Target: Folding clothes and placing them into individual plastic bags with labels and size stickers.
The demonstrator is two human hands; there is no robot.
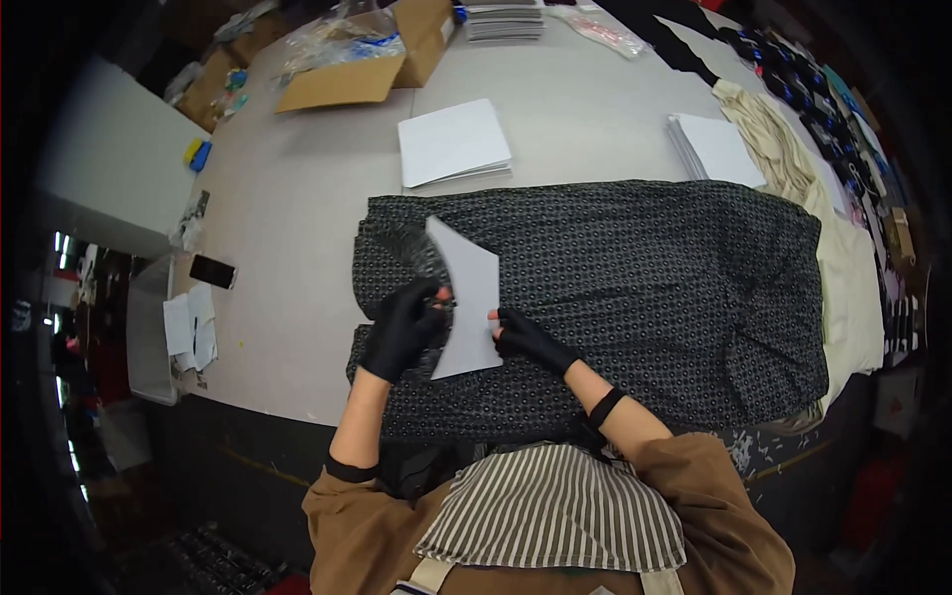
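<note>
Blurring fabric fold (pixel 420 248); left hand (pixel 402 325) alongside

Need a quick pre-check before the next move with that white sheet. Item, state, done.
1. Right hand at the white sheet: ok, fingertips on its right edge.
2. Left hand gripping sheet or fabric: cannot tell, blurred at the sheet's left edge.
3. Sheet lying flat: cannot tell, its left edge shows as an inward curve.
4. Dark patterned garment smooth: not ok, creases and folds, notably toward its right end.
5. Spare sheets at hand: ok, a white stack lies just beyond the garment.
6. Phone off the garment: ok, apart from it, at the table's left.
</note>
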